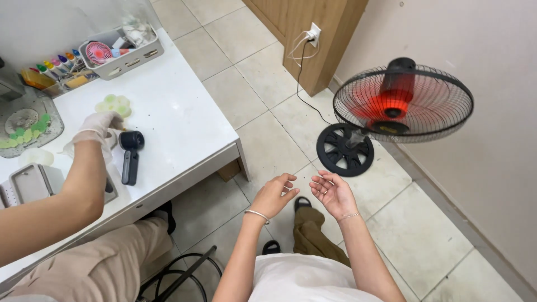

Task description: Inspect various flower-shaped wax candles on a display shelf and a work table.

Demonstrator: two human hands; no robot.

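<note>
bare and empty, the left hand [275,193] and right hand [334,193] hang apart over the tiled floor [235,84], fingers loosely curled, clamped on nothing. nearest them stands one fan [400,103], just ahead to the right, tilted on its round base and plugged into the wall. this looks like a pause between handlings; a reach to the fan would call for leaning forward. at the one white table [184,128], a co-worker's single gloved hand [99,127] rests by one black tool [131,154] and one tray [122,53].
</note>
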